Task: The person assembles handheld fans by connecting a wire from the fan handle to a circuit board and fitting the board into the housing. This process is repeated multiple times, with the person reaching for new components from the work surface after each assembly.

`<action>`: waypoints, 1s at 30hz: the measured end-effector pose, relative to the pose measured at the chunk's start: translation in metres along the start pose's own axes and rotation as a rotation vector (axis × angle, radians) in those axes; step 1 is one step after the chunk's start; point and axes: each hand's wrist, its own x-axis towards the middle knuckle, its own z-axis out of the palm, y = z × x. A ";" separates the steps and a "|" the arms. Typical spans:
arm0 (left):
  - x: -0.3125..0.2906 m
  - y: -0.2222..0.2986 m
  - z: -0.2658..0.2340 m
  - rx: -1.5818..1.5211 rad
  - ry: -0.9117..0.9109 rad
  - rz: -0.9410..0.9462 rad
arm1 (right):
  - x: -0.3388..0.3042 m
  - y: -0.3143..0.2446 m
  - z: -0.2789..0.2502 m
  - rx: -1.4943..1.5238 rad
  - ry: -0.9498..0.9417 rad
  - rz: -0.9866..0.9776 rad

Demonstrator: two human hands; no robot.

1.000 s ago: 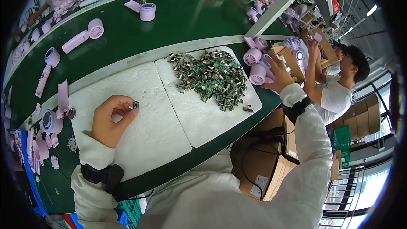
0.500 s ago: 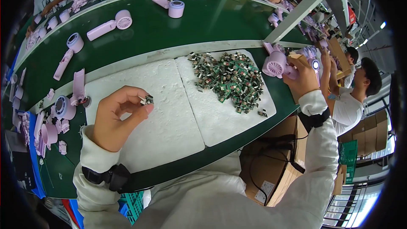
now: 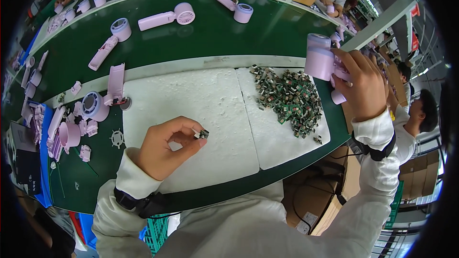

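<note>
Both hands are engaged, reading places on a clock face centred on the view: at 8, the left hand [image 3: 165, 150] pinches a tiny dark green circuit board with metal parts [image 3: 203, 134] between thumb and fingertips, above a white, pitted rectangular foam slab [image 3: 210, 91]. Between 2 and 3, the right hand [image 3: 366, 86] grasps a lilac plastic handheld fan [image 3: 319, 63], whose round, drum-shaped head points to the hand's 10 o'clock; how far the fingers wrap its other parts is hidden. Also between 2 and 3, nearer the centre, a heap of small green circuit boards with silvery parts [image 3: 289, 102] covers much of a second white foam slab [image 3: 282, 150], with one loose board [image 3: 317, 139] just beyond the heap's 5 o'clock side. On the glossy green work surface [image 3: 205, 38], similar lilac fans lie at 10 [image 3: 103, 52], 11 [image 3: 158, 20] and 12 [image 3: 243, 14]. Towards 9, a pale spoked plastic ring [image 3: 117, 138] lies near a cluster of lilac plastic fan parts [image 3: 70, 135], beside a blue plastic bin [image 3: 44, 167].
</note>
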 end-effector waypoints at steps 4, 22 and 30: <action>0.001 -0.001 0.000 0.025 -0.044 0.008 | 0.005 -0.001 -0.001 0.017 -0.005 -0.024; 0.002 0.005 0.011 0.080 -0.141 0.205 | -0.015 -0.176 0.044 0.331 0.035 -0.107; -0.001 -0.006 0.011 0.045 0.007 0.121 | -0.028 -0.184 0.018 0.663 -0.171 -0.148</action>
